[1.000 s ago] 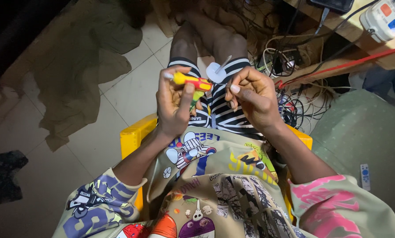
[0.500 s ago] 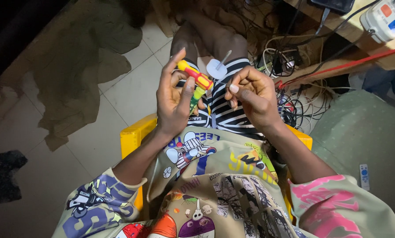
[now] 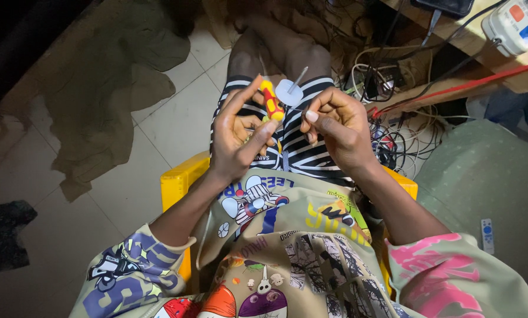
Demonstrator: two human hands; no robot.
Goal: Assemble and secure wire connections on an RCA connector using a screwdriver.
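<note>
Screwdriver (image 3: 271, 101), yellow and red, sits just above the middle of the frame, and I see my left hand (image 3: 238, 136) wrapped around it, thumb and forefinger stretched up along its handle. My right hand (image 3: 336, 126) is just right of centre, fingertips pinched on a small white disc (image 3: 289, 92) with a thin metal pin. Tangled cables (image 3: 393, 88) fill the upper right, beside striped shorts (image 3: 302, 150).

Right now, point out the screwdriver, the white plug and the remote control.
screwdriver (image 3: 271, 101), head view, red and yellow handle.
white plug (image 3: 289, 92), head view, round body.
remote control (image 3: 487, 235), head view, middle.
</note>
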